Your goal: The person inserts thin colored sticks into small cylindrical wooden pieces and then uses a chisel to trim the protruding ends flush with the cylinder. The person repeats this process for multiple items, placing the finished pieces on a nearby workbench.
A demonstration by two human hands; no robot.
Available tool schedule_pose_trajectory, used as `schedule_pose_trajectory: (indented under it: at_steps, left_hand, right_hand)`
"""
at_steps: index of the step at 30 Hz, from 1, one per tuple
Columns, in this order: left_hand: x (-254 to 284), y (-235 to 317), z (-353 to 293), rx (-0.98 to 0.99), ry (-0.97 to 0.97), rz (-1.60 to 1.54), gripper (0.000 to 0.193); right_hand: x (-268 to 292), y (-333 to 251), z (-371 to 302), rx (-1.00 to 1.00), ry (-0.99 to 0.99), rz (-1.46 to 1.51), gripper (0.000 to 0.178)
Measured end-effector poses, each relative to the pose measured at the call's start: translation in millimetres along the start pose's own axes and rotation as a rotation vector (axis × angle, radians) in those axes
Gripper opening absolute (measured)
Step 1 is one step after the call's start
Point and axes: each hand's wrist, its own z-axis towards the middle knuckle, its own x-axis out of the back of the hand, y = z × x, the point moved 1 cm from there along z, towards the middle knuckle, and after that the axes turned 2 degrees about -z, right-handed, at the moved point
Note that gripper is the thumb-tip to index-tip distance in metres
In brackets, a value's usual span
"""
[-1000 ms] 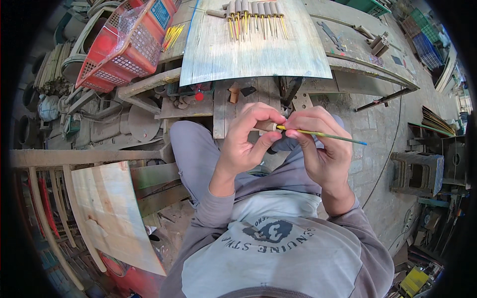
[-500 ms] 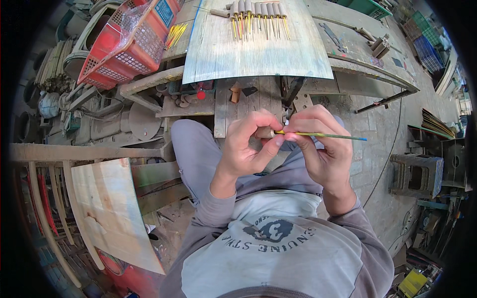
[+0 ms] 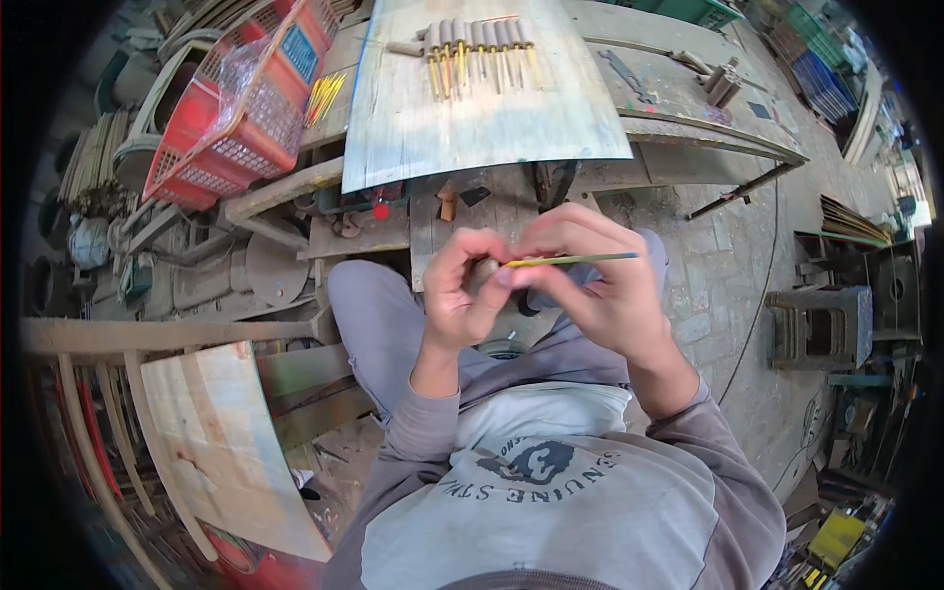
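My left hand (image 3: pixel 462 287) is closed around a short tan cylinder (image 3: pixel 486 267), mostly hidden by the fingers. From it a thin stick (image 3: pixel 570 261), yellow at one end and bluish at the tip, points to the right. My right hand (image 3: pixel 600 280) pinches this stick close to the cylinder, thumb below and fingers curled above. Whether the stick enters the cylinder is hidden by the fingertips. Both hands are held above my lap. Beyond them, several similar tan cylinders with yellow sticks (image 3: pixel 477 44) lie in a row on a pale board (image 3: pixel 472 133).
A red plastic crate (image 3: pixel 241 108) stands on the left of the bench, beside a bundle of yellow sticks (image 3: pixel 325 98). Wrenches (image 3: pixel 627 75) lie at the right of the bench. Another wooden board (image 3: pixel 231 433) leans at my left; a worn stool (image 3: pixel 818 326) stands at right.
The whole view has shifted, and both hands now appear further left. Less of the stick's length shows to the right of my fingers. Both hands keep their hold.
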Motion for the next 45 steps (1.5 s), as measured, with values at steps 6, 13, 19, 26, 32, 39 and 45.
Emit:
schedule_pose_trajectory:
  at_steps: [6,13,19,26,32,39,45]
  left_hand:
    - [20,-10,-20,0.197,0.048,-0.216,0.009]
    - [36,-11,-35,0.249,0.147,-0.186,0.007]
    - [45,-1,-35,0.263,0.183,-0.051,0.010]
    - [51,3,-32,0.244,0.143,0.062,0.009]
    - [45,-5,-26,0.263,0.101,0.182,0.008]
    - [10,-20,-4,0.246,-0.114,0.329,0.007]
    - [-14,-24,-1,0.277,-0.204,0.321,0.005]
  right_hand:
    - [67,117,35,-0.422,0.288,0.228,0.017]
    - [128,290,96,-0.501,0.333,-1.204,0.035]
    - [156,318,116,-0.656,0.087,-0.952,0.026]
    - [177,292,86,-0.581,0.193,-0.667,0.028]
    - [91,117,-28,-0.584,0.310,0.042,0.034]
    - [66,100,-92,-0.665,0.340,0.384,0.038]
    - [66,88,-86,-0.407,0.361,-0.204,0.047]
